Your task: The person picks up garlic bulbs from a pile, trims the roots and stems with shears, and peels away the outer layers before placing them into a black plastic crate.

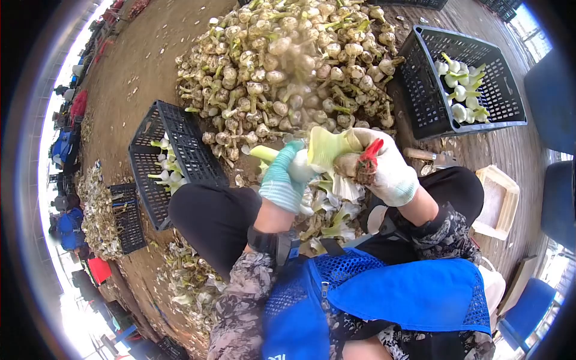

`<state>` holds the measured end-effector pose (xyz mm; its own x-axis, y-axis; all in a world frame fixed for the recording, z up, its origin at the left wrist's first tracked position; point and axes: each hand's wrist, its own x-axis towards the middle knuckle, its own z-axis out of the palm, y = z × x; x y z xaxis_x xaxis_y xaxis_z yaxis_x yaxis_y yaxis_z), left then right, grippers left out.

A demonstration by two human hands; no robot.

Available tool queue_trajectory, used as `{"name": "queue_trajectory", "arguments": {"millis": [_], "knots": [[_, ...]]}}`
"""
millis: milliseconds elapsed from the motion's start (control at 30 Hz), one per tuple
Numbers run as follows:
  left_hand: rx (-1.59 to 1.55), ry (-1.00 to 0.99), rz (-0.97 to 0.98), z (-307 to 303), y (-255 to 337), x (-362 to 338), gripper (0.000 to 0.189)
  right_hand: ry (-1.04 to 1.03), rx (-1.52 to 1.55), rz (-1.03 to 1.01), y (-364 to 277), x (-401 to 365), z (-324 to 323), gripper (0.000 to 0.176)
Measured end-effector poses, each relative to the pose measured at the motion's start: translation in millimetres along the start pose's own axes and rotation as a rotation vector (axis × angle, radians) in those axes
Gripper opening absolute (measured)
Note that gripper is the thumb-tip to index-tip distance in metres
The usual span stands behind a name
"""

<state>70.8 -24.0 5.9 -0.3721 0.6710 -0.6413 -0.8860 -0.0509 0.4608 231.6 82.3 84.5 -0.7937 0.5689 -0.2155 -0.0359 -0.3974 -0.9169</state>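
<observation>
My left hand, in a teal-and-white striped glove, is closed around a white garlic bulb. Its pale green stem sticks out to the left past my fingers. Beside it, my right hand wears a white glove and grips a broad, pale green-yellow garlic skin that overlaps the bulb's right side. A soiled brown wrapping with a red strip shows at my right thumb. Below both hands, loose garlic peelings lie heaped between my legs.
Ahead spreads a large pile of unpeeled garlic. Black crates holding white bulbs stand at left and right. A wooden-handled tool lies near my right knee, beside a pale shallow tray. More peelings cover the floor at left.
</observation>
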Motion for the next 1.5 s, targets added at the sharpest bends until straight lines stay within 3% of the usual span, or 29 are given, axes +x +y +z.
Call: {"name": "queue_trajectory", "arguments": {"millis": [100, 133, 167, 200, 300, 333, 367, 433, 467, 533, 567, 667, 733, 767, 800, 833, 933, 1033, 1100, 1167, 1200, 1300, 1333, 1433, 1467, 1500], "knots": [[-0.020, 0.122, -0.035, -3.7, 4.3, 6.5, 0.018, 0.033, 0.223, -0.064, 8.7, 7.0, -20.5, 0.023], [-0.054, 0.132, -0.022, -5.7, 6.9, 4.1, 0.014, 0.101, 0.086, -0.089, 11.6, 8.7, -31.1, 0.021], [-0.086, 0.143, -0.009, -6.7, 8.2, 2.9, 0.011, 0.089, 0.393, -0.084, 10.1, 9.5, -31.1, 0.025], [-0.205, 0.122, 0.073, -8.0, 7.5, 4.5, 0.006, 0.108, 0.459, -0.102, 20.4, 13.7, -39.9, 0.027], [-0.396, 0.066, 0.157, 8.0, 11.8, -5.7, 0.007, 0.117, 0.608, -0.184, 36.6, 16.0, -61.0, 0.037], [-0.299, 0.039, 0.117, 10.1, 14.7, -7.1, 0.013, -0.038, 0.731, -0.202, 31.6, 15.8, -63.7, 0.037], [-0.293, 0.022, 0.074, 10.6, 16.2, -6.0, 0.015, -0.028, 0.596, -0.251, 29.3, 14.6, -66.4, 0.036], [-0.282, -0.015, -0.013, 11.9, 19.0, -3.6, 0.020, 0.217, -0.377, -0.467, 29.2, 4.0, -70.0, 0.032], [-0.355, -0.077, -0.086, 10.4, 21.6, -4.0, 0.018, 0.331, -0.707, -0.530, 29.0, 3.2, -73.4, 0.031], [-0.378, -0.064, 0.042, 10.9, 20.2, -7.3, 0.016, 0.348, -0.439, -0.495, 29.6, 1.5, -81.5, 0.031], [-0.390, -0.057, 0.105, 11.9, 19.3, -9.2, 0.016, 0.332, -0.107, -0.434, 28.9, -0.4, -84.3, 0.032], [-0.277, -0.004, 0.200, 19.0, 23.6, -14.0, 0.008, 0.398, -0.113, -0.451, 29.0, -2.6, -82.1, 0.042], [-0.271, -0.019, 0.086, 15.9, 28.3, -13.8, 0.006, 0.322, 0.717, -0.242, 21.5, 1.0, -98.3, 0.047], [-0.267, -0.028, 0.026, 13.6, 31.4, -12.4, 0.005, -0.097, 0.943, -0.284, 6.5, 0.4, -91.8, 0.047], [-0.296, -0.033, 0.107, 1.9, 32.8, -0.2, 0.006, -0.051, 1.107, -0.302, 0.9, 1.8, -107.3, 0.046], [-0.367, -0.044, 0.071, -20.8, 37.4, 12.4, 0.010, -0.039, 0.996, -0.323, -8.1, 1.2, -109.5, 0.047], [-0.444, 0.008, 0.084, -8.6, 41.8, 2.6, 0.019, 0.031, 0.265, -0.229, -19.1, -2.6, -79.4, 0.050], [-0.425, -0.050, 0.019, 10.8, 41.8, -2.0, 0.019, -0.439, -1.254, 0.050, 1.3, 9.8, -34.1, 0.056], [-0.320, 0.021, 0.003, 7.8, 39.8, 5.1, 0.023, -0.282, -1.021, -0.082, 12.2, 6.9, -15.9, 0.052], [-0.177, 0.100, -0.024, 18.3, 31.9, -3.8, 0.025, -0.142, -0.798, -0.446, 11.8, 11.4, -4.9, 0.052], [-0.219, -0.029, -0.146, 4.7, 30.4, 5.2, 0.023, -0.076, -0.851, -0.648, 12.1, 17.4, 2.3, 0.049], [-0.115, -0.061, -0.221, 12.4, 18.4, 3.1, 0.022, -0.323, -0.792, -0.671, 14.8, 24.5, -0.3, 0.041], [-0.116, -0.021, -0.172, 6.6, 14.6, 8.0, 0.023, -0.191, -0.801, -0.737, 18.6, 26.0, 4.7, 0.035], [-0.162, 0.138, -0.031, -7.1, 10.8, 21.5, 0.025, -0.057, -0.621, -0.509, 17.6, 9.8, 22.5, 0.032], [-0.217, 0.146, -0.067, 0.0, 16.7, 18.0, 0.028, -0.150, -0.535, -0.553, 18.7, 6.9, 24.7, 0.028], [-0.248, 0.282, -0.058, 8.6, 21.4, 12.4, 0.029, -0.280, -0.520, -0.457, 15.9, -10.6, 30.9, 0.022]]}}
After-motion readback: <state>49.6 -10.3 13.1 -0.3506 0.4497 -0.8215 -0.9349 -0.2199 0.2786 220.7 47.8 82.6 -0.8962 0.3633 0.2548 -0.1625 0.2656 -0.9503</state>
